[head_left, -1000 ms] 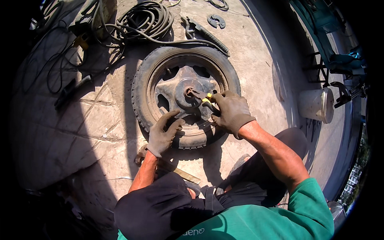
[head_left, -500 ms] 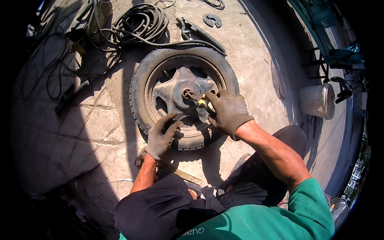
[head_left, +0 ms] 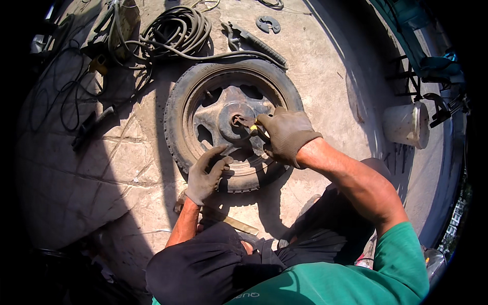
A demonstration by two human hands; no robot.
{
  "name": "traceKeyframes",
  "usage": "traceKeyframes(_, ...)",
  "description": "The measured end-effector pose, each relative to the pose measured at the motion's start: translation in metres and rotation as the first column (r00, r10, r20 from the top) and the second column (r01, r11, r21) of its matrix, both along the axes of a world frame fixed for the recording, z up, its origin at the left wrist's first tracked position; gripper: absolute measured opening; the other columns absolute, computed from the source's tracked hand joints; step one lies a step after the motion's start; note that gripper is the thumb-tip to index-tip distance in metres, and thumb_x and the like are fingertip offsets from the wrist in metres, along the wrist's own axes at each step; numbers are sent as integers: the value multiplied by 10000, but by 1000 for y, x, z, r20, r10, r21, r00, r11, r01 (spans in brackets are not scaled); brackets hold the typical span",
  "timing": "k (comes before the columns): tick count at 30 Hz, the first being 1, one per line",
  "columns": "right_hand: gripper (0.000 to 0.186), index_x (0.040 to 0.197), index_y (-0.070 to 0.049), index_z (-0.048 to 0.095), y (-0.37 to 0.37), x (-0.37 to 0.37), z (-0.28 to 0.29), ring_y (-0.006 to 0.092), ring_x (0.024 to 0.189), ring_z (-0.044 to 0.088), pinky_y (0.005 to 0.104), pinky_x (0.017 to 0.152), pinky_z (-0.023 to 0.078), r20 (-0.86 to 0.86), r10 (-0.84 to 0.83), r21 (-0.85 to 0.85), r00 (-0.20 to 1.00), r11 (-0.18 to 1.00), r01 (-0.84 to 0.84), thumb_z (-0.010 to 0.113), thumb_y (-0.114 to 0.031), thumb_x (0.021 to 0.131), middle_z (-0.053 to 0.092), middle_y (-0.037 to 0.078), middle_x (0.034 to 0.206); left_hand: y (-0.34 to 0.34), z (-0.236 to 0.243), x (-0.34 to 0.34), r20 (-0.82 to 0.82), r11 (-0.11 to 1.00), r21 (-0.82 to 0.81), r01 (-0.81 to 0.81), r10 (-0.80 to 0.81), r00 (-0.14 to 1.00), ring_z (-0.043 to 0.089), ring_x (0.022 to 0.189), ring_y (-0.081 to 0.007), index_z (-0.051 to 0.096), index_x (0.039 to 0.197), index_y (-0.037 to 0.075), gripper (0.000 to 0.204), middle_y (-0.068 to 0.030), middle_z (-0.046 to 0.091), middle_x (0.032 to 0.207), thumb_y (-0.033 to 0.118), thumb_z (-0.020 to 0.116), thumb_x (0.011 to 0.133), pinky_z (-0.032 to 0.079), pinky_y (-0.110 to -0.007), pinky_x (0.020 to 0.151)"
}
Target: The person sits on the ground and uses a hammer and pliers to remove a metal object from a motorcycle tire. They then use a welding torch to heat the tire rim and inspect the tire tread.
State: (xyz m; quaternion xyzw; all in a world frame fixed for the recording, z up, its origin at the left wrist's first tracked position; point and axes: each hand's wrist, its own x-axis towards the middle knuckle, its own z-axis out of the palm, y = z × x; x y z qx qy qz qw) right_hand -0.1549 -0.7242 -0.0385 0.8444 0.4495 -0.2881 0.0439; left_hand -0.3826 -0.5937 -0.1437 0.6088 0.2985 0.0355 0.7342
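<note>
A wheel with a worn black tire (head_left: 175,114) and a rusty spoked rim lies flat on the ground in front of me. At its centre is a round hub (head_left: 231,109) with a dark hole. My gloved right hand (head_left: 287,133) is closed around pliers (head_left: 253,130) with yellow and black handles, most of them hidden by the fingers. The plier jaws reach into the hub's centre; what they grip there is too small to make out. Over the near left part of the tire, my gloved left hand (head_left: 204,178) is empty, thumb and fingers apart.
Beyond the tire lie a coiled cable (head_left: 180,35), a tool with a ribbed black handle (head_left: 256,44) and a C-shaped metal plate (head_left: 268,24). A wooden handle (head_left: 234,223) rests by my knees. A dirty white bucket (head_left: 401,124) lies tipped at the right.
My right hand has closed further over the plier handles, covering more of the yellow. The left hand has hardly moved, and the wheel stays in place.
</note>
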Motion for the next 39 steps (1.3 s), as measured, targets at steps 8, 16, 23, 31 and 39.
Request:
traceKeyframes(8, 456, 1207, -109, 656, -2, 1, 3, 374, 966, 692, 458, 835, 539, 13, -10, 15, 1000, 1000, 10, 743, -279, 792, 690, 218, 1017, -3, 0, 3, -60, 997, 73, 25, -21, 998, 713, 878, -125, 614, 1343, 21, 410, -124, 722, 1118, 154, 674, 960, 558, -275, 778)
traceKeyframes(16, 421, 1173, -119, 669, -7, -3, -6, 362, 951, 700, 451, 827, 543, 86, -9, 73, 996, 997, 3, 743, -255, 782, 694, 201, 1005, 14, -7, 43, -173, 700, 653, 290, -235, 957, 660, 1127, -365, 504, 1468, 110, 607, -230, 653, 1259, 309, 668, 919, 508, -427, 971)
traceKeyframes(23, 354, 1161, -117, 675, -3, -3, -8, 355, 936, 707, 456, 817, 539, 121, 8, 62, 993, 998, -15, 699, -253, 835, 694, 205, 999, 15, 9, 84, -477, 504, 657, 561, -299, 827, 654, 1123, -381, 525, 1439, 159, 577, -222, 665, 1232, 326, 674, 907, 518, -447, 952)
traceKeyframes(31, 359, 1188, -112, 674, 8, -1, -1, 354, 976, 709, 451, 826, 546, 95, 53, -39, 994, 998, -49, 679, -244, 855, 698, 211, 1049, 4, 14, 96, -582, 329, 691, 644, -275, 765, 695, 993, -391, 535, 1410, 105, 526, -222, 712, 1073, 313, 620, 935, 536, -477, 887)
traceKeyframes(39, 334, 1197, -97, 706, 9, -2, 6, 330, 1021, 717, 444, 837, 547, 72, 35, -46, 997, 998, -32, 650, -173, 877, 728, 180, 1095, 33, -27, 59, -59, 987, 155, 34, -25, 998, 576, 723, -42, 591, 1389, 68, 434, -41, 733, 964, 177, 621, 970, 496, -212, 667)
